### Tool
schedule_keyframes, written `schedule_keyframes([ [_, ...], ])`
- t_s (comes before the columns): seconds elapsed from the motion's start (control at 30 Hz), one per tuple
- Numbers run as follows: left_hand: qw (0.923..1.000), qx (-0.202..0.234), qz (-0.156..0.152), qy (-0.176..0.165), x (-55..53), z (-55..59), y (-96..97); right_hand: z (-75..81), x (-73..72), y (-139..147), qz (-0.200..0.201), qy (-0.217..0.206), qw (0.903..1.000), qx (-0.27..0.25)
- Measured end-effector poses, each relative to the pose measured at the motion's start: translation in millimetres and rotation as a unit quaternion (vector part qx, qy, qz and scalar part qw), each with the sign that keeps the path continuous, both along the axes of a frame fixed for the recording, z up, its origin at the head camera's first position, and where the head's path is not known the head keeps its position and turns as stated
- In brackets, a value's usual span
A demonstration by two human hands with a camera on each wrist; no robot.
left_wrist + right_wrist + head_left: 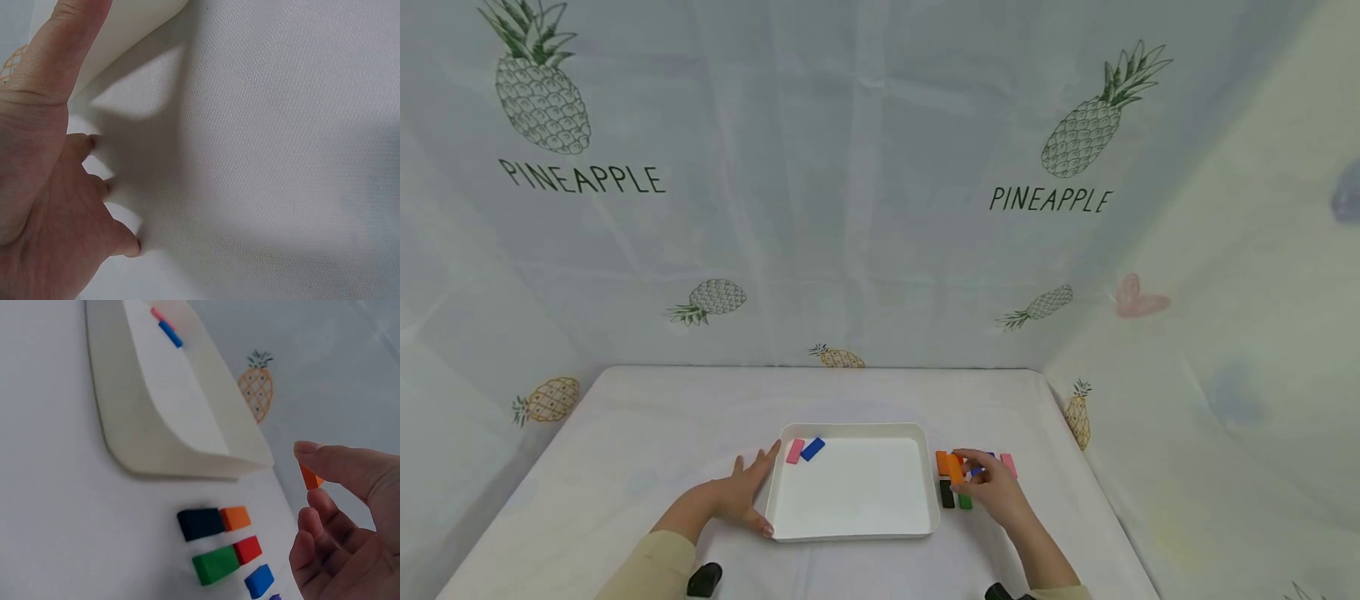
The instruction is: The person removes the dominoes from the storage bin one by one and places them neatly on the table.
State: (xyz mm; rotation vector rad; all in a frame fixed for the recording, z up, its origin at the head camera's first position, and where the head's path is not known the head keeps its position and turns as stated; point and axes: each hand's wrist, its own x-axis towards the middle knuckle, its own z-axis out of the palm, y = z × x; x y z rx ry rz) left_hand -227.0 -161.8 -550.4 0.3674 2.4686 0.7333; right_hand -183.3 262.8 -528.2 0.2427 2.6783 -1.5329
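Pinching an orange block [955, 469] between thumb and finger, the right hand [997, 493] holds it up beside the white tray [865, 492], toward the right edge of the counter [655, 433]; the left hand [733, 496], fingers spread, touches the tray's side facing the left edge.

A small orange block [955, 470] is pinched aloft; the shallow white rectangular tray [857, 500] lies flat to its left.
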Motion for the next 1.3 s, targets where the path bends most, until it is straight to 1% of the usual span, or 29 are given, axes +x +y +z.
schedule_keyframes([
  [0.17, 1.0000, -0.003, 0.002, -0.003, -0.6, 1.9, 0.6, -8.6, 1.9, 9.7, -0.002, -0.001, 0.9998, 0.019],
  [0.4, 1.0000, -0.003, -0.001, 0.004, -0.6, 5.4, 2.2, -20.4, 5.0, 22.0, -0.016, -0.025, 0.9983, 0.051],
  [0.57, 1.0000, -0.005, -0.002, 0.008, -1.2, 4.0, 1.7, -25.1, 6.7, 27.3, -0.023, -0.036, 0.9971, 0.064],
  [0.67, 0.9999, -0.006, -0.001, 0.009, -1.1, 3.6, 1.6, -27.1, 8.3, 30.0, -0.027, -0.040, 0.9967, 0.065],
  [0.9, 0.9999, -0.003, -0.002, 0.010, -0.1, 4.8, 1.0, -34.9, 9.5, 35.8, -0.036, -0.030, 0.9971, 0.060],
  [1.17, 1.0000, -0.006, 0.003, 0.005, -0.7, 0.5, -0.3, -45.4, 9.6, 39.4, -0.045, -0.040, 0.9961, 0.064],
  [1.3, 0.9999, -0.007, 0.008, 0.001, -0.4, 0.3, 0.4, -50.5, 9.3, 40.8, -0.058, -0.051, 0.9950, 0.063],
])
